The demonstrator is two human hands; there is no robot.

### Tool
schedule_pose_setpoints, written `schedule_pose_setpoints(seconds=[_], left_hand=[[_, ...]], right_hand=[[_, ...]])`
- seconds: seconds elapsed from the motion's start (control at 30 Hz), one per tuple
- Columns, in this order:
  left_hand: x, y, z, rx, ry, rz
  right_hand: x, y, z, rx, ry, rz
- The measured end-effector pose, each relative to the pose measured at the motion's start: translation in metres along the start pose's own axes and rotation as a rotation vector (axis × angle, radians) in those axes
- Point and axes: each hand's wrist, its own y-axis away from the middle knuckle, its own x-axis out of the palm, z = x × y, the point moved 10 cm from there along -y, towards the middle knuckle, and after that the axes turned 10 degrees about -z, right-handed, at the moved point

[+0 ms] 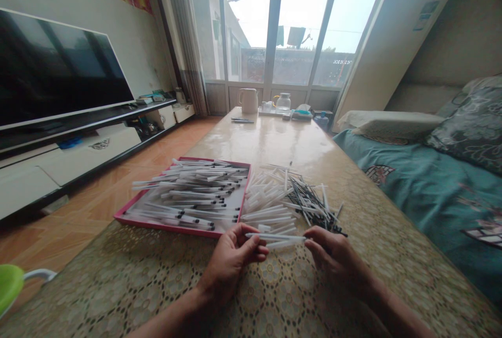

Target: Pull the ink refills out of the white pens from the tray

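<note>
A slim white pen (278,237) lies level between my two hands, above the near part of the table. My left hand (237,251) pinches its left end between thumb and fingers. At the other end, the fingertips of my right hand (333,254) close round the tip, and what they cover there is hidden. Just beyond my hands is a pile of white pen barrels (270,215). To its right lies a heap of dark thin refills (311,199) with black ends. A pink-rimmed tray (184,229) on the left holds many white pens with black ends (196,183).
The long table (259,296) has a patterned cover. A pitcher (248,101), a glass jug (283,102) and a tissue pack (301,113) stand at its far end. A teal-covered sofa (423,181) runs along the right; a green seat (10,285) shows at lower left.
</note>
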Motion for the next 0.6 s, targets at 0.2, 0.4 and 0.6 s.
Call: schedule_pose_setpoints(seconds=[0.2,0.4,0.6], left_hand=[[0.0006,0.0004,-0.0003,0.001,0.001,-0.001],[0.0008,0.0022,-0.0013,-0.002,-0.006,-0.011],[0.0002,0.0017,-0.0025,-0.005,0.002,-0.017]], right_hand=[[-0.0003,0.0003,0.0007,-0.007,-0.003,-0.002],[0.0018,-0.0001,-0.0039,-0.009,0.011,-0.001],[-0.0045,-0.0021,-0.004,0.058,-0.118,-0.039]])
